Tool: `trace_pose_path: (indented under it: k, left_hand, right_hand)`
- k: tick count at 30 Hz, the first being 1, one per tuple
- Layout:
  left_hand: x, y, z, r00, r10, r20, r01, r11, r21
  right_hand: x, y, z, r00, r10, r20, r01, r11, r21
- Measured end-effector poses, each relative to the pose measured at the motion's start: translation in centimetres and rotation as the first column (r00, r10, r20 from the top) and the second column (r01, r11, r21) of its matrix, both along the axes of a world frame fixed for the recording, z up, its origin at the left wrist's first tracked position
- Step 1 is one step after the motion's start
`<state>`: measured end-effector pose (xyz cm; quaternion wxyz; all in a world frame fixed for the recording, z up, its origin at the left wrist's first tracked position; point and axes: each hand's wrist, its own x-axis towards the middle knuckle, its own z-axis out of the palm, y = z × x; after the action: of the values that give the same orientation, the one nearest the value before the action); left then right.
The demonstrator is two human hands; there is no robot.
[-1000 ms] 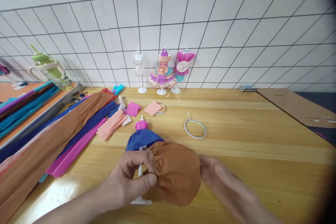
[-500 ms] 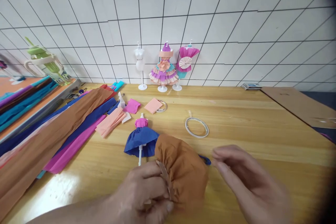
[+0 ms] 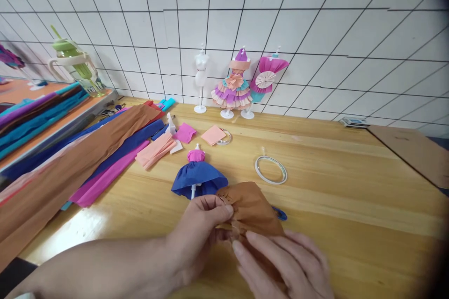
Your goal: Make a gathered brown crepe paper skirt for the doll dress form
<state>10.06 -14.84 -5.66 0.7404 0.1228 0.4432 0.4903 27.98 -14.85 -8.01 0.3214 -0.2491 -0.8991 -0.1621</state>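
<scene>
The left hand [image 3: 206,226] has its thumb and finger pinched on the gathered edge of a brown cloth [image 3: 254,201]. The right hand [image 3: 287,261] is just beside it, with its fingertips laid at the same edge and its palm over the lower part of the cloth; I cannot tell if these fingers grip it. The brown cloth is therefore between the two hands, toward the near edge of the desk [image 3: 336,173], and it spreads away from the left thumb.

The right hand covers the lower cloth, and the right wrist is cut off below. A blue handle [image 3: 279,213] comes out from behind the cloth; the rest of this object is hidden. Just beyond the left hand stands a small doll form in a blue skirt [image 3: 198,178], its base hidden.

Farther away, a white ring [image 3: 271,169] lies flat on the desk. On the left side of the desk lie long cloth strips [image 3: 105,145], cut off by the view. At the far edge, near the wall, stand three more doll forms [image 3: 231,88]. In the near left corner, a dark object [image 3: 16,274] is hard to recognise.
</scene>
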Motion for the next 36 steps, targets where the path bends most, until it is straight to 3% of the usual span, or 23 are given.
trace_pose_path:
  k: [4, 12, 17, 22, 24, 27, 31, 34, 36]
  left_hand:
    - [0.0, -0.6, 0.2, 0.995, 0.025, 0.092, -0.019, 0.998, -0.064]
    - [-0.2, -1.4, -0.1, 0.984, -0.108, 0.139, 0.117, 0.992, -0.053]
    - [-0.5, -0.7, -0.4, 0.983, -0.140, -0.118, 0.152, 0.983, 0.107]
    - [-1.1, 0.1, 0.6, 0.915, -0.188, -0.356, 0.293, 0.918, 0.269]
    - [-1.2, -0.1, 1.1, 0.913, -0.233, -0.334, 0.323, 0.913, 0.247]
    - [-1.2, -0.6, 1.4, 0.918, -0.308, -0.251, 0.339, 0.936, 0.094]
    - [-1.1, -1.2, 1.0, 0.929, -0.306, -0.207, 0.302, 0.952, -0.052]
    - [-1.2, -1.1, 0.7, 0.921, -0.295, -0.253, 0.302, 0.953, -0.012]
    - [-1.3, -0.9, 0.9, 0.896, -0.306, -0.321, 0.350, 0.933, 0.088]
  right_hand:
    - [0.8, 0.8, 0.0, 1.000, 0.014, -0.009, -0.015, 0.999, -0.047]
    - [0.2, 1.3, 0.1, 0.990, 0.035, -0.135, -0.057, 0.985, -0.160]
    - [2.7, 1.3, 1.1, 0.984, 0.093, -0.154, -0.139, 0.936, -0.324]
    - [3.7, 2.5, 4.8, 0.947, -0.090, -0.308, -0.024, 0.937, -0.347]
    - [2.5, 2.7, 5.7, 0.963, -0.014, -0.269, -0.073, 0.947, -0.313]
    - [0.4, 2.4, 5.6, 0.977, 0.125, -0.174, -0.179, 0.921, -0.345]
    - [-0.7, 1.8, 4.2, 0.971, 0.124, -0.207, -0.197, 0.901, -0.385]
    - [-0.7, 2.3, 4.4, 0.959, 0.126, -0.255, -0.220, 0.896, -0.385]
    - [-0.8, 3.2, 5.3, 0.953, 0.171, -0.252, -0.274, 0.842, -0.466]
